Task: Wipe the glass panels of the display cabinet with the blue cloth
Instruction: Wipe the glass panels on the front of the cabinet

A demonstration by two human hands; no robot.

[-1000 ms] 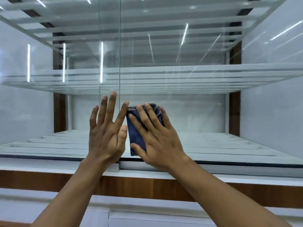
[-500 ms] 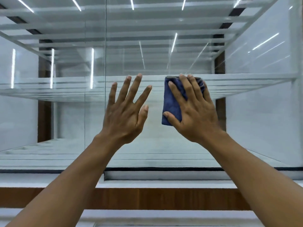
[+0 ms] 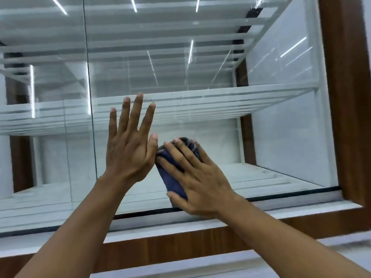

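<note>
Mid-wipe on the right glass panel [image 3: 210, 109] of the display cabinet [image 3: 345, 97]. Right hand [image 3: 200, 177], fingers spread, pressing the folded blue cloth [image 3: 172, 181] low on the pane. Left hand [image 3: 130, 143] just left, fingers splayed flat, bracing. Next, probably: sweeping toward unwiped glass, pressure even.

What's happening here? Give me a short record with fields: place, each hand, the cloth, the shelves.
place: display cabinet with glass panel in a wooden frame
left hand: open, fingers spread, flat against the glass, holding nothing
right hand: pressing the blue cloth to the glass
cloth position: low on the panel, near its bottom edge, beside the left hand's thumb
shelves: white, nothing on them
</note>
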